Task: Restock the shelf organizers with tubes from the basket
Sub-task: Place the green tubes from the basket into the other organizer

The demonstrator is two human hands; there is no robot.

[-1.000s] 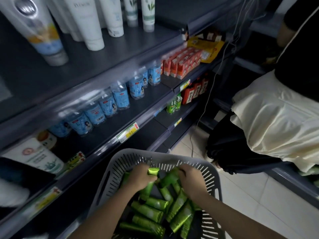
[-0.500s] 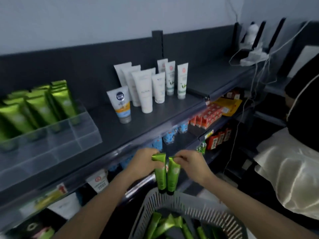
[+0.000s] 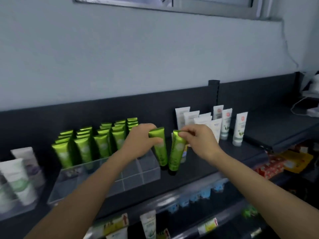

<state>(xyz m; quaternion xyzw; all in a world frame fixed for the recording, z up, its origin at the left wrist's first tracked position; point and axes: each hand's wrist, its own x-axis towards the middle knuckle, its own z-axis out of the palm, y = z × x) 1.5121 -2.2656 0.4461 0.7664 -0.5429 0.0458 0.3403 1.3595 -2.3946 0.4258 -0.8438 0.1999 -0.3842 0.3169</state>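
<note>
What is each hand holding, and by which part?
Left hand: a green tube, grip at its crimped top end, cap hanging down. Right hand: a second green tube, pinched at the same crimped end, cap down.

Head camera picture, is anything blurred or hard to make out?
Head view: the green tube in the right hand is fairly sharp; the price labels and far-left white tubes smear near the frame edges; light is dim and flat, no strong glare.
</note>
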